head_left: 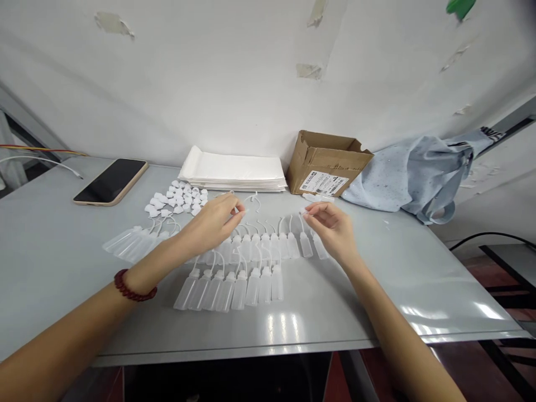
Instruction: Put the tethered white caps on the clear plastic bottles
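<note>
My left hand (pixel 218 218) is closed in a pinch above the back row of bottles; whatever its fingertips hold is too small to make out. Further right, my right hand (pixel 330 226) pinches a small whitish piece (pixel 304 211), close to the strap of a small clear plastic bottle (pixel 305 245). Small translucent squeeze bottles with thin straps lie in a back row (pixel 255 245) and a front row (pixel 224 290). More bottles (pixel 134 243) lie left, partly behind my left forearm. Behind them sits a pile of small white caps (pixel 178 196).
A phone (pixel 111 181) lies at the left. White envelopes (pixel 234 170) are stacked against the wall beside an open cardboard box (pixel 329 162). A loose strap piece (pixel 253 200) and a clear bottle (pixel 318 197) lie before them. Light blue cloth (pixel 414 173) rests at the right.
</note>
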`<state>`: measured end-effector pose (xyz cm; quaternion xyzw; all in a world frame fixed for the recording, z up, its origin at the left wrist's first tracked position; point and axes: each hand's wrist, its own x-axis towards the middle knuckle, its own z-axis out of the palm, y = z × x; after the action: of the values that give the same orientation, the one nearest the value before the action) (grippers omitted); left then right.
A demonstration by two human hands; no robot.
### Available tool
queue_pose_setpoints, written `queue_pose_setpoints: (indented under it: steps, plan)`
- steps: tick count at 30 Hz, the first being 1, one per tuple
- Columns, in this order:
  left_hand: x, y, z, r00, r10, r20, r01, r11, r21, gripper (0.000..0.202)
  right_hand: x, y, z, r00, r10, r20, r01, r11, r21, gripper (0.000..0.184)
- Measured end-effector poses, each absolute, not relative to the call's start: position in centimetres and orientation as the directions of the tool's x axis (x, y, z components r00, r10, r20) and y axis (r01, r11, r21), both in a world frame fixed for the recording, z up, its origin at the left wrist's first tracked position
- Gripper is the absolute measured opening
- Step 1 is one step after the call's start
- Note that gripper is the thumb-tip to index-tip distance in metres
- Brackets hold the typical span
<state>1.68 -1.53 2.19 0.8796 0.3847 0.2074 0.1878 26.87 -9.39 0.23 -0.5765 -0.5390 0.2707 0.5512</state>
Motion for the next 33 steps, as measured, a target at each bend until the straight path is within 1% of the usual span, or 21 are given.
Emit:
queue_pose_setpoints:
  steps: [4,8,12,18,23,25,29,33]
  plan:
    - [2.6,-3.9,2.8,0.607,0.762,0.227,0.478,-0.578,0.662,0.021,23.9,-10.8,1.0,0.078,0.98,0.183,0.103,0.174,-0.979,0.017]
    - [3.1,-5.4,3.0,0.634,0.734,0.242,0.363,-0.559,0.746,0.021,22.4,-11.7,1.2,-0.038,0.985,0.17,0.0,0.17,-0.985,0.015]
    - [3.4,-6.1,2.8,0.651,0.729,0.213,0.324,-0.521,0.79,0.02,22.2,-12.0,1.3,-0.085,0.983,0.162,-0.02,0.161,-0.987,0.012]
    - [3.4,-6.4,2.7,0.634,0.743,0.213,0.291,-0.484,0.825,0.017,22.3,-12.2,1.5,-0.103,0.982,0.158,-0.043,0.154,-0.987,0.011]
    - [3.2,-6.4,3.0,0.612,0.78,0.126,0.328,-0.395,0.858,0.016,22.3,-12.3,1.5,-0.117,0.978,0.173,-0.065,0.166,-0.984,0.012]
    - [3.2,-6.4,3.2,0.617,0.78,0.107,0.317,-0.37,0.873,0.016,22.3,-12.3,1.4,-0.118,0.977,0.179,-0.07,0.172,-0.983,0.012]
    - [3.2,-6.3,3.3,0.629,0.768,0.12,0.265,-0.357,0.896,0.016,22.2,-12.2,1.4,-0.114,0.973,0.202,-0.092,0.192,-0.977,0.014]
    - [3.3,-6.3,3.2,0.624,0.772,0.121,0.242,-0.337,0.91,0.017,22.2,-12.1,1.3,-0.107,0.969,0.221,-0.079,0.213,-0.974,0.016]
